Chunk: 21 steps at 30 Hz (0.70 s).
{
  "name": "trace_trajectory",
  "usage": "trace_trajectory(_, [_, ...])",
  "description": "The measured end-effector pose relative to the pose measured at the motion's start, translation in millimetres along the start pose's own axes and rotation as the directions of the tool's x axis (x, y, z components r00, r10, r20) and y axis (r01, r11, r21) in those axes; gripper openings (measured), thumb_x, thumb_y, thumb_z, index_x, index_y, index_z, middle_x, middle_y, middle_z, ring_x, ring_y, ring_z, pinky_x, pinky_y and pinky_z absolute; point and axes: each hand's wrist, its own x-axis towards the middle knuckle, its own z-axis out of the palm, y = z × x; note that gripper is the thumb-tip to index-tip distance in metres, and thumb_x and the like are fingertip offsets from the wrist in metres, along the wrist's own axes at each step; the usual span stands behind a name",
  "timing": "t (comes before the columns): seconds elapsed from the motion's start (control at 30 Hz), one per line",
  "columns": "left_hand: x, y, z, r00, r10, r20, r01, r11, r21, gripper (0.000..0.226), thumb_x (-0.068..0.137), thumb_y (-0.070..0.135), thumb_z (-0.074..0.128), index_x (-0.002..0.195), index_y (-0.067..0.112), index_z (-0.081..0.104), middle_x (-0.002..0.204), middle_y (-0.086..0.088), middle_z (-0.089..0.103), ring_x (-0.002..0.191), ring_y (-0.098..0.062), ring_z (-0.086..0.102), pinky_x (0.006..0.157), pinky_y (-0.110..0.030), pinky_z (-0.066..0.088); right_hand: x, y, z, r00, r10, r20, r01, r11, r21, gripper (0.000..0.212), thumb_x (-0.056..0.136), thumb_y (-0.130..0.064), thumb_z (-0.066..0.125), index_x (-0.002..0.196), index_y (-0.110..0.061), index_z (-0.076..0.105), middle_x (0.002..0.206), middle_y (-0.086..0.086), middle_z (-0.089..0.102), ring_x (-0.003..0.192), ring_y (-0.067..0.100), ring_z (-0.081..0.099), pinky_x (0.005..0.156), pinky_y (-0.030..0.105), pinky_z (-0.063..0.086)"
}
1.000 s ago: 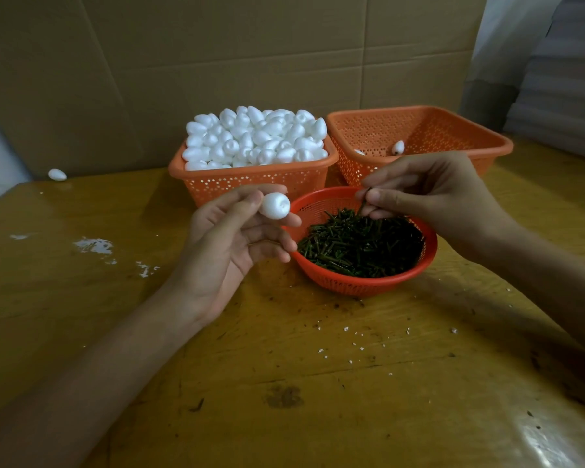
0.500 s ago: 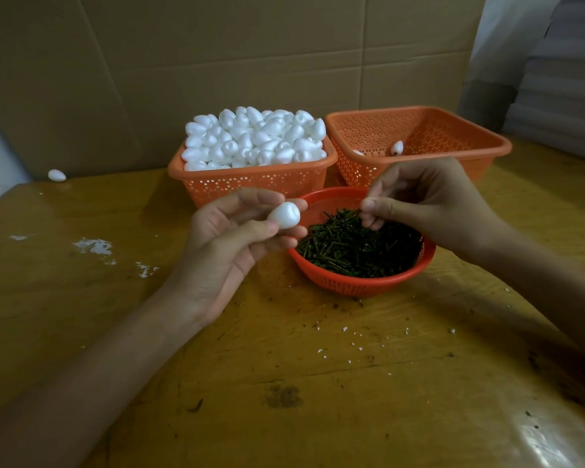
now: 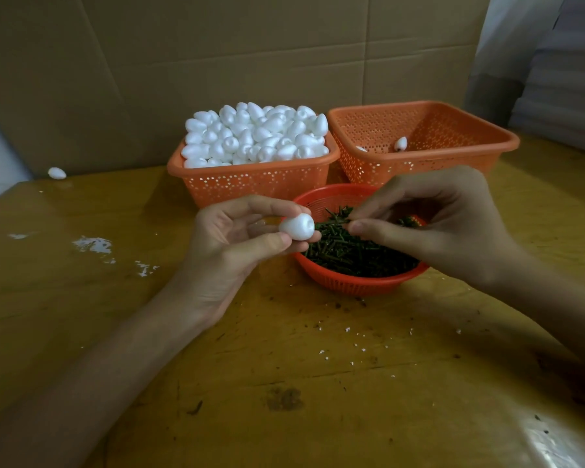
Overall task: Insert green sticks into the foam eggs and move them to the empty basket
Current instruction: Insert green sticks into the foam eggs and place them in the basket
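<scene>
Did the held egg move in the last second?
Yes. The egg shifted right and slightly down, toward the round basket.

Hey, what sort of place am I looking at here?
Likely a small craft-assembly workshop bench: a square basket heaped with foam eggs, a round basket of green sticks, and cardboard sheets behind the worn table.

Baskets (image 3: 257, 184): two square, one round. Hands (image 3: 223, 251): two. Egg heap (image 3: 257, 136), stick heap (image 3: 352, 255): uncounted. Separate eggs (image 3: 57, 172): perhaps four.
</scene>
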Motion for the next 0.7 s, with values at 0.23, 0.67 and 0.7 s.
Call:
trace_trajectory(0.23, [-1.1, -3.1, 1.8, 1.000, 0.007, 0.005, -0.007, 0.999, 0.033, 0.024, 0.081, 0.004, 0.076, 0.103, 0.011, 0.082, 0.115, -0.022, 0.076, 0.101, -0.042, 0.077, 0.082, -0.033, 0.062, -0.6, 1.4, 1.1, 0.999, -0.020, 0.037, 0.024, 0.994, -0.105, 0.011, 0.086, -0.021, 0.082, 0.093, -0.013, 0.081, 0.091, -0.006, 0.079, 0.080, 0.007, 0.076, 0.076, 0.025, 0.061])
trace_trajectory(0.67, [-0.3, -4.7, -0.6, 0.998, 0.035, 0.044, -0.039, 0.996, 0.077, 0.023, 0.086, 0.004, 0.078, 0.108, 0.012, 0.080, 0.113, -0.020, 0.078, 0.098, -0.039, 0.078, 0.080, -0.031, 0.062, 0.1, 0.5, 0.1, 0.996, -0.022, 0.088, 0.037, 0.985, -0.167, 0.010, 0.087, -0.018, 0.081, 0.097, -0.013, 0.082, 0.094, -0.007, 0.079, 0.084, 0.004, 0.075, 0.077, 0.022, 0.059])
trace_trajectory(0.7, [-0.2, -5.3, -0.5, 0.998, 0.042, 0.039, -0.045, 0.995, 0.094, 0.022, 0.086, 0.004, 0.079, 0.107, 0.011, 0.080, 0.112, -0.020, 0.078, 0.096, -0.039, 0.078, 0.080, -0.031, 0.062, 0.2, 0.0, 0.2, 0.995, -0.034, 0.091, 0.050, 0.982, -0.182, 0.010, 0.088, -0.018, 0.080, 0.097, -0.014, 0.082, 0.094, -0.007, 0.079, 0.084, 0.004, 0.075, 0.077, 0.022, 0.059])
